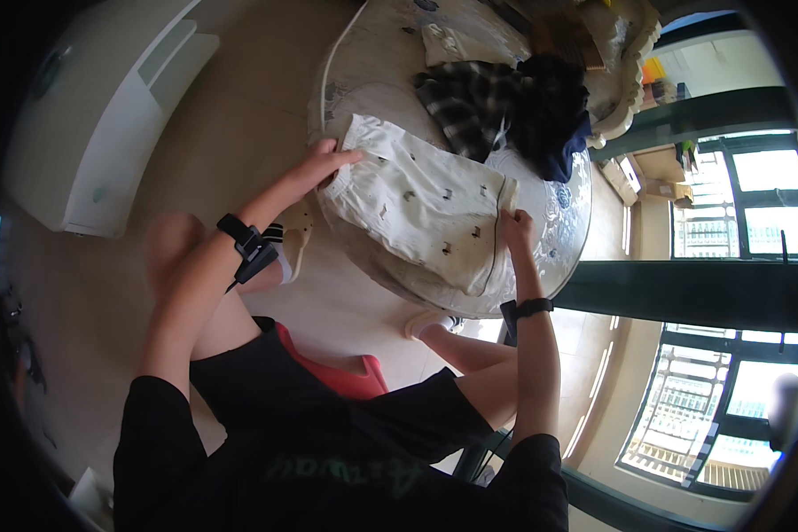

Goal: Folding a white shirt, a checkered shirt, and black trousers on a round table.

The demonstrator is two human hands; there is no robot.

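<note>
White shorts [421, 199] with small dark animal prints are spread out on the round table [554, 230]. Their gathered elastic waist lies to the left, and a dark-trimmed hem runs along the right. At the waist's edge my left hand [322, 163] is closed on the cloth, its thumb on top and the other fingers mostly hidden. My right hand [518, 229] pinches the hem on the opposite side. Just beyond the shorts lies a black-and-white plaid garment [465, 97], against a heap of dark clothes [550, 111].
Another pale garment [457, 44] and a brown box [567, 40] rest farther back on the table. A white cabinet [106, 133] stands at the left. Under me is a red stool [332, 368]. Cardboard boxes [661, 173] sit by the windows at right.
</note>
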